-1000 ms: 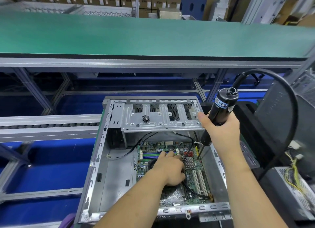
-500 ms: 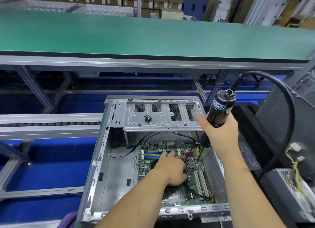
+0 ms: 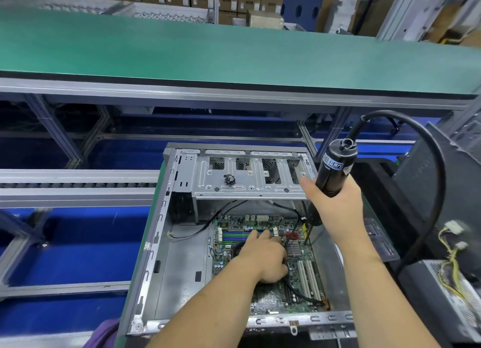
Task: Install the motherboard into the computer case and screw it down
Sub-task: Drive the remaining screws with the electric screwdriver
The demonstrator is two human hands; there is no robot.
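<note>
The green motherboard (image 3: 276, 295) lies flat inside the open grey computer case (image 3: 179, 269), toward its right side. My left hand (image 3: 263, 259) rests on the board's middle, fingers stretched toward the blue memory slots. My right hand (image 3: 335, 207) grips a black electric screwdriver (image 3: 334, 170), held nearly upright. Its bit (image 3: 306, 237) points down at the board's far right edge, beside the red connectors. A small heap of screws (image 3: 229, 179) sits on the case's drive bay plate (image 3: 250, 189).
A thick black cable (image 3: 426, 165) loops from the screwdriver's top over to the right. Black units and a power supply with yellow wires (image 3: 453, 264) stand right of the case. A green conveyor belt (image 3: 234, 53) runs across behind. Black cables cross the board.
The screwdriver and my right hand have shifted slightly down and right, bringing the bit closer to the board's right edge. My left hand stays pressed on the board.
</note>
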